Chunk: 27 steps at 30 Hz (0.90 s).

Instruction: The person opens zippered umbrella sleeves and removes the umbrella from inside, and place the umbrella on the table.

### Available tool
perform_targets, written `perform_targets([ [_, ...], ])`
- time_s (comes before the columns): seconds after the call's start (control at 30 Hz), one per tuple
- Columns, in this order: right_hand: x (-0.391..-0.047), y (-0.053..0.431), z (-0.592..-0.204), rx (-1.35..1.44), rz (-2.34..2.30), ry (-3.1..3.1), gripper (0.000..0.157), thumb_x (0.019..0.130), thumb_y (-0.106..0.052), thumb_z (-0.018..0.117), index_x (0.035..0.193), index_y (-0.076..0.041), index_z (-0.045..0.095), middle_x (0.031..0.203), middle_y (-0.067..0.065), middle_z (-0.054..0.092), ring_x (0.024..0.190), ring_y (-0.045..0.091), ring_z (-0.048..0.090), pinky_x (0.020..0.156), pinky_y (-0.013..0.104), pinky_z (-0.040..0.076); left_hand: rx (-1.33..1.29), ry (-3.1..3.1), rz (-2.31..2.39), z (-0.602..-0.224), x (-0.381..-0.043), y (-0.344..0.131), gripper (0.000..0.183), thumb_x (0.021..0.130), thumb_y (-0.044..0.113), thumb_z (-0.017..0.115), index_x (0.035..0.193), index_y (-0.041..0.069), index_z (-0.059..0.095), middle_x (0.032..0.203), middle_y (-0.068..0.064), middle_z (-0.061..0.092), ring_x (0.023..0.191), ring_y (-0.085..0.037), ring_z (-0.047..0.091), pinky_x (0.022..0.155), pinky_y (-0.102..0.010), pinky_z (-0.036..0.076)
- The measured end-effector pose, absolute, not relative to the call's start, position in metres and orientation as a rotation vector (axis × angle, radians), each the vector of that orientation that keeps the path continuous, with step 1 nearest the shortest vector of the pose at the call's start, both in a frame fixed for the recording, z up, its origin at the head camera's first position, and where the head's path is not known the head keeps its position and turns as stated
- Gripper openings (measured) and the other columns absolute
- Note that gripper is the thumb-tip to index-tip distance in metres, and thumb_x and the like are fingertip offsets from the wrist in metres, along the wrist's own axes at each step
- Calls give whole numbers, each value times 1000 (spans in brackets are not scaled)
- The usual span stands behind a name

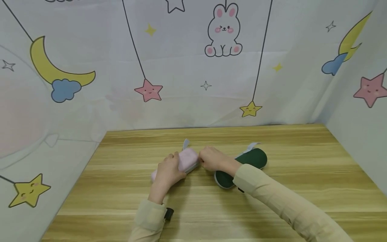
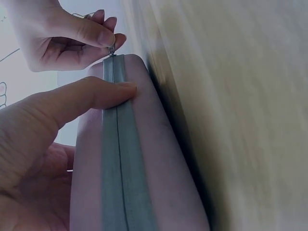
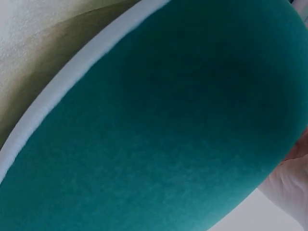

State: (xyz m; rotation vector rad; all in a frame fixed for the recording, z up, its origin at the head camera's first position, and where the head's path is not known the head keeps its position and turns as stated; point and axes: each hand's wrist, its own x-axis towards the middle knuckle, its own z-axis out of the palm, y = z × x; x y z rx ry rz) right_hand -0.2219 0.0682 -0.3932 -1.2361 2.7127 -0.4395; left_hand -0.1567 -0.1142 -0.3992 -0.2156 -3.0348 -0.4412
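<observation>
In the head view my left hand grips a pale pink zippered case near the middle of the table. The left wrist view shows my left thumb lying across its grey-green zipper strip, which looks closed along the visible length. At the far end of that strip, my right hand pinches the small metal zipper pull between thumb and finger. A dark green case with a light edge lies under my right forearm. It fills most of the right wrist view and partly hides my right hand there.
The wooden table runs back to a white cloth wall printed with stars, moons and a rabbit. A light strap sticks up behind the pink case, and another strap lies at the green case's back.
</observation>
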Motion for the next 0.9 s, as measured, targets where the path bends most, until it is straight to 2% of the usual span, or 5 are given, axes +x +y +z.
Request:
perform_targets([
  [0.6,-221,64,-395,-1220,-432,2745,37,83,3,58,55,-14,42,51,-7,29,49,7,25,47,19,21,-149,-3016,-387,-404,-155,-113,78,67,29,83,127,-11,52,103,-23,65,85,-34,66,68,-46,54],
  [0.9,-219,63,-396,-1211,-429,2769,32,84,3,58,57,-11,50,53,-5,38,50,8,31,49,19,25,-110,-3001,-411,-406,-155,-112,74,66,29,84,122,-10,54,98,-21,64,81,-33,65,68,-46,53],
])
